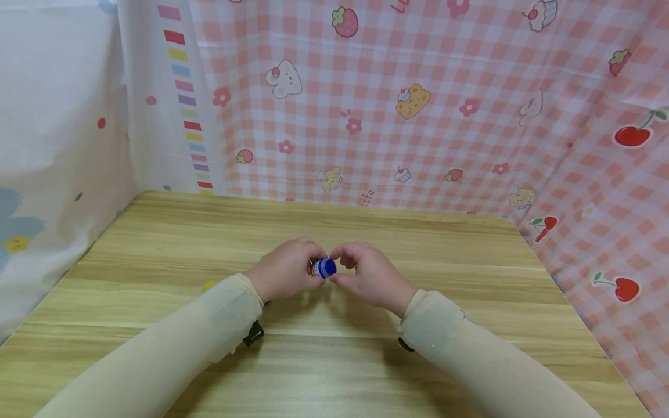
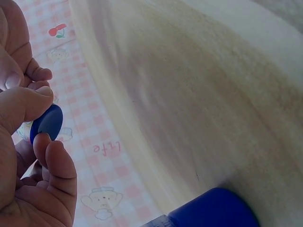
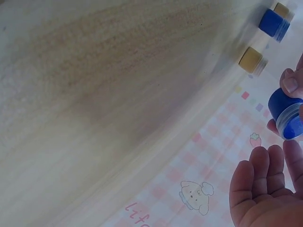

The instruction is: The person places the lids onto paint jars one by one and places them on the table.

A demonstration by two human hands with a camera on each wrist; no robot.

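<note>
A small jar with a blue end and a whitish label, a blue jar [image 1: 327, 267], is gripped between the thumb and fingers of my left hand [image 1: 290, 268]. The right wrist view shows its clear ringed rim and blue round face turned towards my right hand [image 1: 373, 276]. Those right fingers stay fairly straight and spread, with the fingertips and thumb right at the rim. From the left wrist, a flat blue disc at one end of the jar shows between thumb and fingers. Part of the jar's side is hidden behind the left fingers.
Another blue jar [image 2: 215, 210] sits on the wooden table [image 1: 324, 371]. Yellow jars [image 3: 251, 60] and a blue jar [image 3: 274, 23] stand farther off in the right wrist view. Patterned cloth [image 1: 366, 116] hangs behind and along both sides.
</note>
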